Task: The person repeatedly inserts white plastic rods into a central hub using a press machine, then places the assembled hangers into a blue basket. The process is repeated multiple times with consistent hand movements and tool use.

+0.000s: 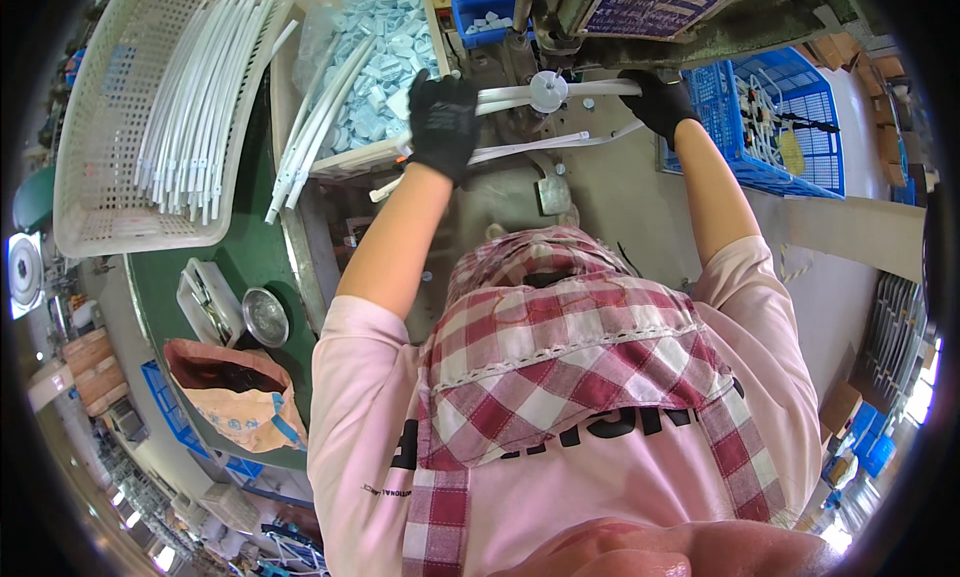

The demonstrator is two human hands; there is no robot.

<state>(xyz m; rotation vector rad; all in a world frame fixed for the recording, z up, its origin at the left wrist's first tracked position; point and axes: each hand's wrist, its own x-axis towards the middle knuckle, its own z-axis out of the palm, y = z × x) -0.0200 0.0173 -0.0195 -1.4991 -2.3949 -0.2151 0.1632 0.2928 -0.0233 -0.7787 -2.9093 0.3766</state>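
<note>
In a black glove, my left hand (pixel 444 123) is closed around white tubes (pixel 504 99) near the edge of a bin of light-blue plastic pieces (pixel 382 59). My right hand (pixel 660 104), also gloved in black, grips the far end of the white tubes, beside a blue crate. Between my hands, a round translucent disc (pixel 548 91) sits at the tubes, under the metal parts of a machine (pixel 517 52). Lower down, another thin white tube (pixel 536 146) runs from near my left hand towards my right; whether either hand holds it is unclear.
A pale perforated basket (pixel 69 202) of white tubes stands at the left on a green table (pixel 161 277). More white tubes (pixel 319 134) lean on the bin. A metal bowl (pixel 265 317), a paper bag (pixel 240 419), a small blue bin (pixel 469 11) and a blue crate (pixel 829 142) with white tubing are around me.
</note>
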